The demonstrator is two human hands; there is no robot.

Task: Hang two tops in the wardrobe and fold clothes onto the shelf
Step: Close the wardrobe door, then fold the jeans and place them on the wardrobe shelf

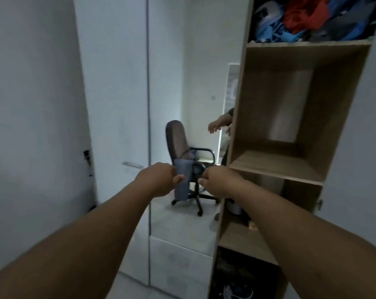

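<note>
My left hand (161, 180) and my right hand (217, 182) are stretched out in front of me, both closed into fists with the thumbs facing each other. A narrow grey-blue garment (183, 188) hangs just behind my left thumb, seemingly off the office chair (178, 141); whether my hand touches it is unclear. To the right stands the open wooden wardrobe section, and its middle shelf (275, 165) holds nothing. On the top shelf lies a crumpled heap of blue, red and grey clothes (312, 18).
White wardrobe doors (118, 104) with a metal handle (132, 164) fill the left. A mirror (231, 100) leans on the far wall and reflects a hand. Lower wardrobe compartments hold a white object (234, 207) and shoes (234, 292).
</note>
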